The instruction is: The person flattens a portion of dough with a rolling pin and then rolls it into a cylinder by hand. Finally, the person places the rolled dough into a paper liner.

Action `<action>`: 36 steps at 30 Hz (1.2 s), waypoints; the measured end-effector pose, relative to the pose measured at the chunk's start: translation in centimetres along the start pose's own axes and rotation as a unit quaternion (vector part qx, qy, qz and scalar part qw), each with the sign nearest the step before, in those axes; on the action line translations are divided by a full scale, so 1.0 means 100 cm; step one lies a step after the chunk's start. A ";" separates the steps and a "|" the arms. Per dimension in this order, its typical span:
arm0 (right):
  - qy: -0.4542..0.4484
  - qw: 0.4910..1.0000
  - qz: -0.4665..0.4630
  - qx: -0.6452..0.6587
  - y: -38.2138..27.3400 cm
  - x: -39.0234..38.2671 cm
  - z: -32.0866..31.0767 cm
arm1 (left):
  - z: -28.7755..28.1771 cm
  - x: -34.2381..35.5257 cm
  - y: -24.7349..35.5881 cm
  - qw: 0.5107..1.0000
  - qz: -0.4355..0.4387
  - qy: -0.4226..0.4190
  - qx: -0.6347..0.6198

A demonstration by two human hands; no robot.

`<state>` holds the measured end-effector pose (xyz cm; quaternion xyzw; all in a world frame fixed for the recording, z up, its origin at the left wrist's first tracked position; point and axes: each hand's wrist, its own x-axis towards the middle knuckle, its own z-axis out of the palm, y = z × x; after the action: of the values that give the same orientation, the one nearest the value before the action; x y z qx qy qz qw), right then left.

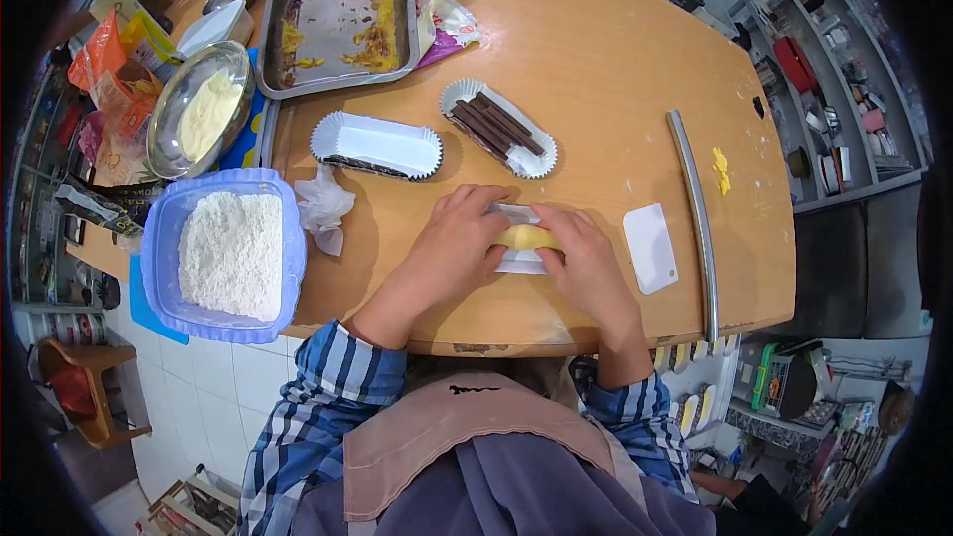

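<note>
Near the table's front edge, my left hand (pixel 452 246) and my right hand (pixel 588 263) are closed round the two ends of a pale yellow dough roll (pixel 524 238). The fingers and thumbs hide both its ends. Beneath it lies a small white rectangular sheet or tray (pixel 520 265); which of the two I cannot tell. Beyond my hands stands a fluted paper case (pixel 541 161) with several dark chocolate sticks (pixel 496 121) in it. A second fluted paper case (pixel 377 144), with nothing in it, is to its left. A white plastic scraper (pixel 650 248) lies right of my right hand.
A long metal rod (pixel 695 223) lies at the right, with yellow dough scraps (pixel 721 171) beyond. On the left are a blue tub (pixel 149 268) of flour, crumpled paper (pixel 325 208), a metal bowl (pixel 164 124) of pale powder and a smeared baking tray (pixel 342 5).
</note>
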<state>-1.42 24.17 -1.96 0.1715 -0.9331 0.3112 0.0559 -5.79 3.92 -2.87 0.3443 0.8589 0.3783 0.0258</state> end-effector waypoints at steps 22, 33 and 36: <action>-0.010 0.988 0.044 0.148 0.005 -0.003 -0.003 | -0.003 0.003 0.001 0.996 0.072 0.055 -0.005; -0.035 0.998 -0.019 0.041 0.003 0.000 -0.001 | -0.002 0.001 -0.001 0.999 0.029 0.003 0.042; -0.028 0.999 -0.007 0.023 0.000 0.001 0.000 | -0.003 0.002 -0.002 0.999 0.027 -0.011 0.042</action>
<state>-1.48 24.18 -1.93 0.1882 -0.9256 0.3273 0.0278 -6.11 3.75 -2.79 0.3723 0.8641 0.3385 0.0103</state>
